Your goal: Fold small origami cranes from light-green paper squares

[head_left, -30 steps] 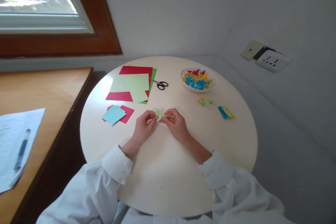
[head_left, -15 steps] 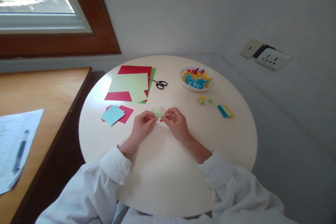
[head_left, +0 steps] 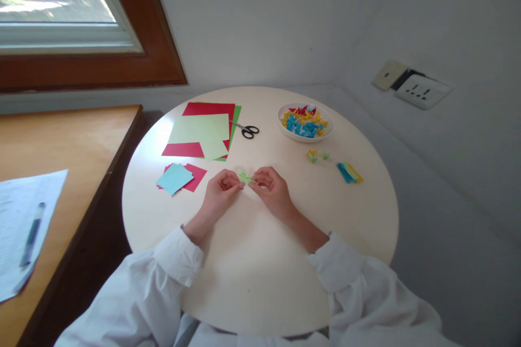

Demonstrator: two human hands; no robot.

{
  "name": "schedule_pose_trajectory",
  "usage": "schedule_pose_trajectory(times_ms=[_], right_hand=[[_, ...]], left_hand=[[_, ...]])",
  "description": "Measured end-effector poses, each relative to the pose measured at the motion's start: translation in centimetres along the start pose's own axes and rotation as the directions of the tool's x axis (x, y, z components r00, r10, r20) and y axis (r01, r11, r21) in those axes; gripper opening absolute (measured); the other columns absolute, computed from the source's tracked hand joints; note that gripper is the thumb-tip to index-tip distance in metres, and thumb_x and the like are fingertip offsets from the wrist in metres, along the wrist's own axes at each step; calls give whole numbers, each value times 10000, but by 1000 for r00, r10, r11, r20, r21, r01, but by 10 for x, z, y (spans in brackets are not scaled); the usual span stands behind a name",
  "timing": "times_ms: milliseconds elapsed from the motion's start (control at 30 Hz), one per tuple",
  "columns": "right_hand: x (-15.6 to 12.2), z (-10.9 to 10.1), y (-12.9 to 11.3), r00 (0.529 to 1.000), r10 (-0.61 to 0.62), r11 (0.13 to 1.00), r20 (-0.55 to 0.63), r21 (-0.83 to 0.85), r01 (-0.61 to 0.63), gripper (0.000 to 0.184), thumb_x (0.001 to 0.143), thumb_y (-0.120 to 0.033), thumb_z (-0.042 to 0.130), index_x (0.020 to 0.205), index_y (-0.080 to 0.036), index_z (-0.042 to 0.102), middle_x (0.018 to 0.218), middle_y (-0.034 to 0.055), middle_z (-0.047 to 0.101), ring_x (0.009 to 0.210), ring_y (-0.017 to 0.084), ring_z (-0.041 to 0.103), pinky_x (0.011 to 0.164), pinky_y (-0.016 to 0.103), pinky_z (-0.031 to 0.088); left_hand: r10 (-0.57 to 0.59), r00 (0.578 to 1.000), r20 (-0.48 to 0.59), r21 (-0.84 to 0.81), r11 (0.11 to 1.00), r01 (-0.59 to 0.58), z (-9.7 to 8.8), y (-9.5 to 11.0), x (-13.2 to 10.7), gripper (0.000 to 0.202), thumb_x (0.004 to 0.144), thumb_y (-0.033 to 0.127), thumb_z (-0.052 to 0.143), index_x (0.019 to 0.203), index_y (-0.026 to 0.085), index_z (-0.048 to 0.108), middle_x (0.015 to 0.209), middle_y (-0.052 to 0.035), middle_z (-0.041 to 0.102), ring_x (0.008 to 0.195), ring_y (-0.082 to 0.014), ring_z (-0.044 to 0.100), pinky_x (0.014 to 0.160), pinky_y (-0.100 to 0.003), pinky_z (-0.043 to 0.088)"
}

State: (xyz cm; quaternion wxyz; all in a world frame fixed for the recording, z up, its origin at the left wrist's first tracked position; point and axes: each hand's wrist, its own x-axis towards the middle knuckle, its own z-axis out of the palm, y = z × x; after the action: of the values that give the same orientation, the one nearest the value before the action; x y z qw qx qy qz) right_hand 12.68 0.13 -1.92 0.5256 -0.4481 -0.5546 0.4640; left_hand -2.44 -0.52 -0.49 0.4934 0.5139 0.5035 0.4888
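A small folded light-green paper piece (head_left: 245, 177) is pinched between both hands above the middle of the round cream table (head_left: 260, 276). My left hand (head_left: 217, 195) grips its left end with fingers closed. My right hand (head_left: 273, 188) grips its right end, fingers curled. Both arms wear white sleeves.
Large red, light-green and green sheets (head_left: 202, 131) lie at the back left, black scissors (head_left: 247, 129) beside them. Small blue and red squares (head_left: 179, 177) sit nearer. A white bowl (head_left: 305, 122) holds several coloured folded pieces; two tiny folded pieces (head_left: 318, 155) and paper strips (head_left: 349, 172) lie to its right. A wooden desk (head_left: 61, 141) with paper and pen stands left.
Both hands stay pinched on the green piece with only slight finger movement; the view has shifted a little.
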Motion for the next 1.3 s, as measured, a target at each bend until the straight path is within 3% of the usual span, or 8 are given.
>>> schedule_pose_trajectory(times_ms=[267,400,600,867,967,1100,1200,1300], right_hand=[[0,-1,-5,1000,-8,1000,-15,12,8,225,668,-276,677,809,-219,511,696,-20,614,692,150,645,649,270,502],[1,-1,-6,1000,6,1000,-8,16,-6,228,657,-279,680,796,-218,509,713,-20,603,681,145,635,647,272,504],[2,0,-3,999,-32,999,-20,-3,32,193,667,-262,677,792,-211,539,811,1,602,722,134,614,628,254,487],[2,0,-3,1000,-14,1000,-6,16,15,143,674,-251,663,778,-203,577,739,-2,608,675,133,588,641,273,474],[2,1,-5,1000,13,1000,0,20,-13,176,656,-249,669,802,-207,583,742,-2,610,689,138,593,634,273,473],[1,1,-8,998,42,999,38,28,-43,263,644,-240,668,895,-209,598,757,-4,613,717,138,597,658,273,473],[1,0,-9,998,41,999,38,29,-42,227,666,-242,639,885,-204,594,685,-23,584,659,123,580,638,265,457],[2,-2,-7,998,56,998,20,30,-57,228,653,-259,651,863,-201,583,664,-26,583,643,125,579,607,257,440]], left_hand=[[-52,995,80,-12,998,53,2,1,-1,235,656,301,715,799,174,579,592,18,616,549,-112,558,509,-213,400],[-48,987,154,56,998,39,0,-1,0,187,727,340,650,702,154,650,680,-27,648,639,-133,582,591,-240,436],[-12,988,153,131,991,-8,1,-3,0,233,737,372,630,671,149,637,639,-18,619,595,-123,533,558,-235,396],[7,975,223,183,982,-49,2,-5,0,305,782,411,573,636,143,552,586,21,497,550,-94,421,518,-229,319],[28,971,235,207,975,-78,2,-6,-2,296,793,392,558,625,154,507,573,37,443,535,-86,375,501,-226,288],[55,963,263,237,964,-119,4,-6,-3,241,796,355,546,664,154,531,601,28,488,561,-91,402,523,-223,313],[41,974,225,202,976,-87,4,-3,-3,225,770,348,575,663,151,552,605,22,511,566,-95,427,529,-223,332],[-21,994,110,125,992,7,3,0,-2,231,724,369,628,668,151,578,594,24,524,551,-96,445,526,-227,345]])
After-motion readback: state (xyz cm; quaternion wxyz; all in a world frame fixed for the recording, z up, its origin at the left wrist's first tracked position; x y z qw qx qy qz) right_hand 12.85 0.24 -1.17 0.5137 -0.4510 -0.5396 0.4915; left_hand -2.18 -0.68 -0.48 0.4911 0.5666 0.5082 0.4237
